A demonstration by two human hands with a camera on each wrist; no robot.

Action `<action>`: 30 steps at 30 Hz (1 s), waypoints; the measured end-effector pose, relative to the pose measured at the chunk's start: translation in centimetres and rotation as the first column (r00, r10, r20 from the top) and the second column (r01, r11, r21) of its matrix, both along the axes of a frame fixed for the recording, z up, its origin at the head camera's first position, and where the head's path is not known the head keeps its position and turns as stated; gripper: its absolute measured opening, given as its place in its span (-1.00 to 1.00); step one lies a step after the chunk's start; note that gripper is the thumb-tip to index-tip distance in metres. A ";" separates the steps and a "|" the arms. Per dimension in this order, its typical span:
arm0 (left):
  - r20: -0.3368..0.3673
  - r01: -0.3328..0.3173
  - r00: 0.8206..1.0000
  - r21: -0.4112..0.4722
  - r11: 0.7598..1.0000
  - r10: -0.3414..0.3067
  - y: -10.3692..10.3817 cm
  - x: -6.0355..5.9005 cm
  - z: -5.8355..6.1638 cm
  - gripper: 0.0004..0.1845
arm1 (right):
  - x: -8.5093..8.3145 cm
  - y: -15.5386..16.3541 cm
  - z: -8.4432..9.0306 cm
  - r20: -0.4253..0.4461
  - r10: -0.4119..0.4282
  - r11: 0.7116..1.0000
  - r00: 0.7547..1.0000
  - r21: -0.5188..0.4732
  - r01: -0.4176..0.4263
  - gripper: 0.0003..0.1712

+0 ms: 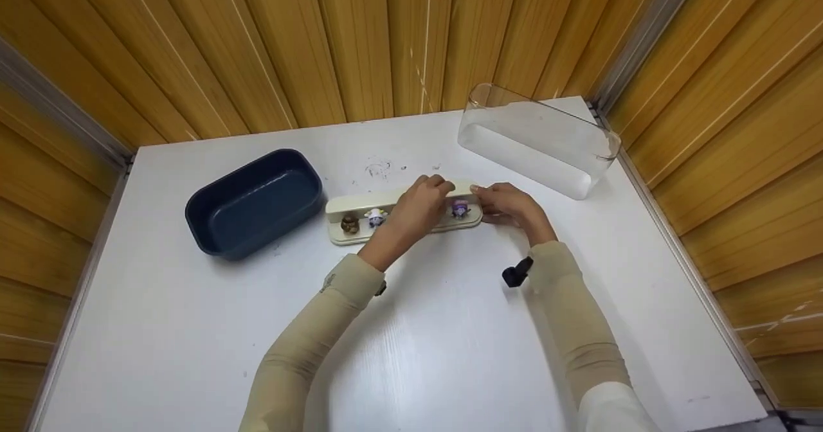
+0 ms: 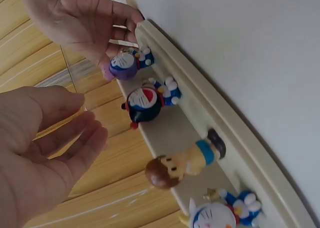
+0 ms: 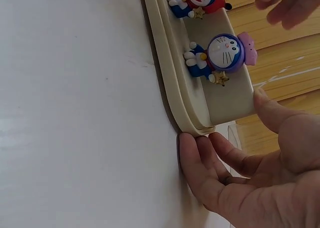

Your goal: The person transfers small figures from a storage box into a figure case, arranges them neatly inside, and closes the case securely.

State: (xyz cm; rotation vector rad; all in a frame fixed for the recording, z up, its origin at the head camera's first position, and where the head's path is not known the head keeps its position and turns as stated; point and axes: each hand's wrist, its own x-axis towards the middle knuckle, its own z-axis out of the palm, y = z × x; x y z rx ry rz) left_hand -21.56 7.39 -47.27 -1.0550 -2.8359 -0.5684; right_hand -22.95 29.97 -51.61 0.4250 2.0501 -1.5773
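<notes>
A cream display stand (image 1: 360,202) lies in the middle of the white table (image 1: 450,355), with small cartoon figurines in a row on its ledge. My right hand (image 1: 508,204) holds the stand's right end, fingers (image 3: 200,158) at the foot and thumb on the back wall, beside a purple-hatted figurine (image 3: 225,52). My left hand (image 1: 418,207) hovers over the stand's middle, palm open (image 2: 50,138) and holding nothing. It is nearest a red-caped figurine (image 2: 147,101). A brown-haired boy figurine (image 2: 182,163) and a white one (image 2: 220,213) stand further left.
A navy blue tub (image 1: 257,207) sits left of the stand. A clear plastic cover (image 1: 533,143) lies on its side at the back right corner. Wood-panelled walls close in the table on three sides. Faint scribbles mark the table behind the stand.
</notes>
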 end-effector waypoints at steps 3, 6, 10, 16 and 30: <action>-0.011 -0.009 1.000 0.062 0.998 0.010 -1.9 0.1 0.4 -0.72 | 0.0 -0.1 0.2 0.006 -0.011 1.000 1.000 -0.007 0.011 -0.30; -0.033 -0.009 0.999 0.109 0.994 0.013 -3.8 0.3 0.6 -0.73 | 0.0 0.0 0.2 0.009 -0.025 1.000 1.000 -0.004 0.025 -0.32; -0.057 -0.029 0.998 0.127 0.991 0.037 -5.9 0.6 0.8 -0.74 | 0.1 0.1 0.2 0.018 -0.050 0.999 0.999 -0.006 0.051 -0.32; -0.074 -0.067 0.994 0.140 0.988 0.078 -8.3 0.9 1.1 -0.75 | 0.1 0.1 0.1 0.024 -0.050 0.999 0.998 -0.011 0.050 -0.32; -0.157 -0.127 0.977 0.123 0.984 0.146 -12.5 1.6 0.8 -0.75 | 0.5 -0.1 0.0 -0.007 -0.062 0.997 0.998 -0.037 0.062 -0.33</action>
